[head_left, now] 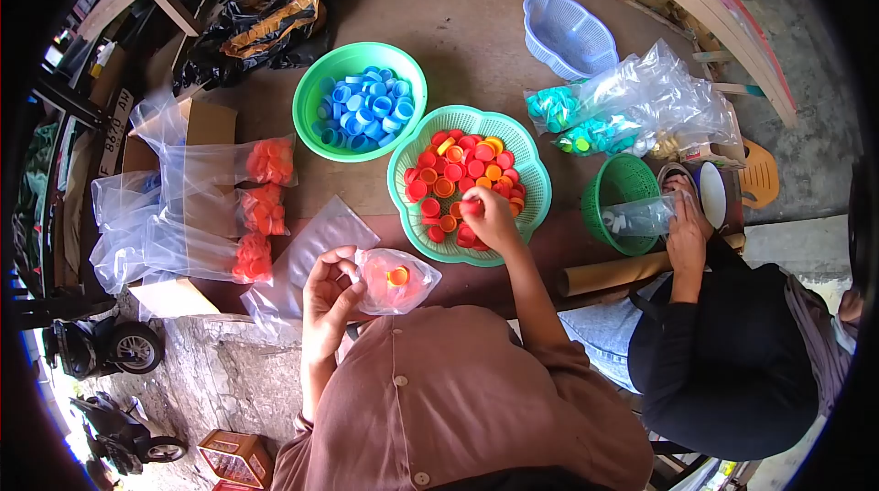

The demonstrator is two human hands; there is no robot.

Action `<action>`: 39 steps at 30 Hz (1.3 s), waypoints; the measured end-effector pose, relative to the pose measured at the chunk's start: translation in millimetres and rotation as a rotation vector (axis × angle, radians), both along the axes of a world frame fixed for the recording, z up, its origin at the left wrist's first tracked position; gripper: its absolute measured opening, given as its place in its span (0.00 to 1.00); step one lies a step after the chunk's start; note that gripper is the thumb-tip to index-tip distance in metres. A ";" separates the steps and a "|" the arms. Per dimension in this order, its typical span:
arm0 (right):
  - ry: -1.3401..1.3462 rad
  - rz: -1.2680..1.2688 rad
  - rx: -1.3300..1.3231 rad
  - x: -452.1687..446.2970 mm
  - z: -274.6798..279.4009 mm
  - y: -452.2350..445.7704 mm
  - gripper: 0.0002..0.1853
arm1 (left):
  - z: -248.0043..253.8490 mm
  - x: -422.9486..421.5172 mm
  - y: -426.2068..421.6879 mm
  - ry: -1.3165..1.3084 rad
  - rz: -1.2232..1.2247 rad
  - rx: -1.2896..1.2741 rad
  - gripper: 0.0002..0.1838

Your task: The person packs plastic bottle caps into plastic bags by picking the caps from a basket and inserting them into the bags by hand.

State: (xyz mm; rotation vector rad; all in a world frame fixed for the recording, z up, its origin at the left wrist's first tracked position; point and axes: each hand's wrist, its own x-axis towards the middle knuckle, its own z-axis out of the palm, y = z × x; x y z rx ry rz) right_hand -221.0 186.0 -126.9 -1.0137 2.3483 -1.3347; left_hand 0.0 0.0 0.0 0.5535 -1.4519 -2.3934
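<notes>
My left hand (327, 303) pinches the edge of a clear plastic bag (417, 285) in front of my chest; an orange bottle cap (398, 277) shows in it. My right hand (495, 222) is over the near part of a mint-green plastic basket (542, 175), its fingers closed on a red bottle cap (472, 207). Red and orange caps lie heaped in that basket. Partly under the bag hand, a flat empty plastic bag (325, 239) lies on the table.
Behind stands a green basin (302, 116) of blue caps. Filled bags of red caps (265, 209) lie left by a cardboard box (209, 125). Bags of teal caps (586, 116) and a lavender basket (568, 33) are right. A co-worker's hands (685, 235) hold a bag by a green basket (632, 175).
</notes>
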 end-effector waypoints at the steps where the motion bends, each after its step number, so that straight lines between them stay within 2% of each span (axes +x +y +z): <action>1: 0.149 -0.098 -0.013 -1.7 -2.3 2.8 0.10 | 0.4 -0.4 0.3 0.008 0.000 -0.007 0.23; 2: 0.299 -0.198 -0.025 -1.9 -4.3 4.8 0.10 | 0.7 -0.4 0.9 0.016 -0.001 -0.013 0.22; 3: 0.302 -0.200 -0.007 -0.1 1.7 12.6 0.10 | -0.3 -0.3 6.4 0.017 -0.005 0.005 0.22; 5: 0.069 -0.246 0.077 3.0 10.8 14.0 0.10 | 0.1 -1.8 7.1 0.014 -0.008 0.009 0.22; 7: 0.020 -0.229 0.051 11.8 15.1 6.3 0.10 | 0.6 -3.1 7.4 0.017 -0.009 0.016 0.22; 9: -0.463 0.021 -0.113 22.5 18.5 -4.3 0.11 | 0.9 -2.8 6.5 0.016 -0.007 0.019 0.23; 10: -0.263 0.050 -0.057 23.4 17.7 -7.4 0.12 | 0.6 -2.2 5.8 0.021 -0.011 0.014 0.23; 11: -0.264 0.052 -0.059 20.7 14.4 -8.2 0.12 | 0.3 -1.3 5.0 0.025 -0.015 0.009 0.23; 13: 0.369 0.006 0.121 9.4 -0.2 -9.0 0.12 | -0.7 0.4 3.7 0.028 -0.007 0.007 0.23; 15: 0.397 0.008 0.185 7.6 -5.2 -10.9 0.13 | -0.2 1.2 3.3 0.032 -0.005 0.007 0.23; 17: 0.414 0.040 0.472 10.3 1.8 -15.9 0.14 | 1.4 0.6 3.5 0.019 0.001 -0.002 0.23; 21: 0.426 0.031 0.579 9.8 4.4 -26.2 0.13 | 3.1 0.3 3.6 0.018 0.004 -0.022 0.23; 24: 0.431 0.136 0.584 2.9 0.2 -20.6 0.13 | 2.9 1.5 3.8 0.025 0.003 -0.020 0.23; 27: 0.397 0.149 0.517 1.4 4.8 -10.3 0.13 | 1.1 3.3 2.7 0.029 0.003 -0.022 0.23; 30: 0.401 0.048 0.196 4.0 9.3 2.2 0.09 | -0.8 4.5 2.8 0.043 0.004 -0.021 0.22; 31: 0.401 0.047 0.199 5.6 11.2 5.9 0.09 | -0.1 4.6 3.4 0.041 0.001 -0.022 0.22; 33: 0.107 0.002 -0.012 8.4 15.0 12.1 0.09 | 0.5 4.6 4.5 0.040 -0.007 -0.021 0.22; 34: 0.164 0.000 -0.077 8.6 18.4 14.2 0.09 | 0.6 4.3 5.2 0.041 -0.011 -0.010 0.22; 39: 0.096 -0.059 -0.113 6.9 14.2 19.4 0.10 | 0.3 3.1 6.4 0.058 -0.040 -0.010 0.22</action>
